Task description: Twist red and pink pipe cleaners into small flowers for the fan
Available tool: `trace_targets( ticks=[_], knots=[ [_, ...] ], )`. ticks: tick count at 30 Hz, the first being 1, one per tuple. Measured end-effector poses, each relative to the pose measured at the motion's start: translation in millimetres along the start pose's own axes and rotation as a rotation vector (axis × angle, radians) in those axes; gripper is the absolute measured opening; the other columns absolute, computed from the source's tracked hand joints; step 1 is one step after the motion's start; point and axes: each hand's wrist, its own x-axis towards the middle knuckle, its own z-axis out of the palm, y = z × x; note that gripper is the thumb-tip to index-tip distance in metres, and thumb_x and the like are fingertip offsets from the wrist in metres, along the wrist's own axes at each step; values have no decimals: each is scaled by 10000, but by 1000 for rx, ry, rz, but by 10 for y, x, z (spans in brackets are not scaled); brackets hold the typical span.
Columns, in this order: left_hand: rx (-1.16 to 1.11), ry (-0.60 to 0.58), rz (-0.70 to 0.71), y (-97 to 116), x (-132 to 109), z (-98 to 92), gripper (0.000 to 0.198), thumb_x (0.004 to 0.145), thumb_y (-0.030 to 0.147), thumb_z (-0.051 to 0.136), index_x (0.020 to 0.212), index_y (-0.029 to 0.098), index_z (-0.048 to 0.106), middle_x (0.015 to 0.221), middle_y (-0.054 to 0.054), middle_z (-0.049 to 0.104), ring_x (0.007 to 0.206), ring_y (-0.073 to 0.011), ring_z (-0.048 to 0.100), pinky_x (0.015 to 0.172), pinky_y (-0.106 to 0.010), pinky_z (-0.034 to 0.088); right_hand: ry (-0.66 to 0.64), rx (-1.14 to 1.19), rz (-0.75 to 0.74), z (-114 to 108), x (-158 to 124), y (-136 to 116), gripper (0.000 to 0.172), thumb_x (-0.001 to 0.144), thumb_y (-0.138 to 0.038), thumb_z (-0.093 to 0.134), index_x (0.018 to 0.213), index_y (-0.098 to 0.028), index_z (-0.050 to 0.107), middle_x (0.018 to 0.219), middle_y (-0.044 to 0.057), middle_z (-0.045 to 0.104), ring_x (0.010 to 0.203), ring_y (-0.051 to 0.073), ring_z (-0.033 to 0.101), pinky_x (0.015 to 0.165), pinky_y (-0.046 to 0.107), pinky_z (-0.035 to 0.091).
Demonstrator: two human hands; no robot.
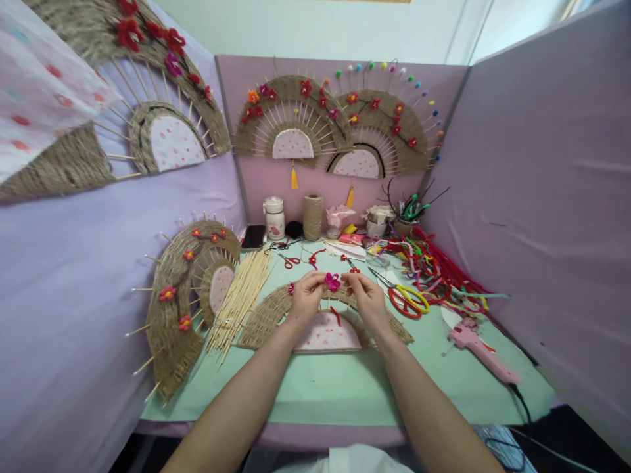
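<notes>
A magenta pipe-cleaner flower (332,282) is pinched in the fingertips of my left hand (308,294). Close to its right side, my right hand (365,297) has thumb and fingers drawn together; whatever they hold is too small to make out. Below both hands lies a twine-woven fan (266,320), flat on the table, its half-round centre covered in pink dotted cloth (323,335). On that cloth rests a short red piece of pipe cleaner (336,316). My forearms and hands hide parts of the fan. Just beyond the hands is a small red flower (313,259).
Right of my hands lie scissors with red and yellow handles (411,299), a heap of pipe cleaners (444,269) and a pink glue gun (483,351). Thin sticks (241,295) are at left, beside another fan (170,328). A twine spool (312,217) stands at the back.
</notes>
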Motion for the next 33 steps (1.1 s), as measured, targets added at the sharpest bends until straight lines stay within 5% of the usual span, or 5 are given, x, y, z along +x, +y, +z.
trace_targets(
  ticks=[7,21,33],
  knots=[
    [149,-8,127,-105,-20,14,151,776,137,540,808,182,681,844,-46,619,821,-155,575,770,-288,442,-209,393,344,30,37,46,355,708,-537,630,705,-183,599,657,-3,566,587,115,487,546,241,384],
    [209,-115,150,-124,-9,-22,187,813,139,499,861,186,674,856,-53,609,837,-160,563,775,-300,445,-228,493,421,24,27,-16,235,649,-393,731,697,-173,664,647,-16,585,555,78,449,546,225,338],
    [248,-150,157,-57,-35,20,204,805,144,521,898,197,695,865,-56,638,846,-162,572,791,-308,448,-250,587,543,-16,48,-13,162,637,-350,728,667,-202,671,725,13,649,702,129,553,592,223,383]
  ],
)
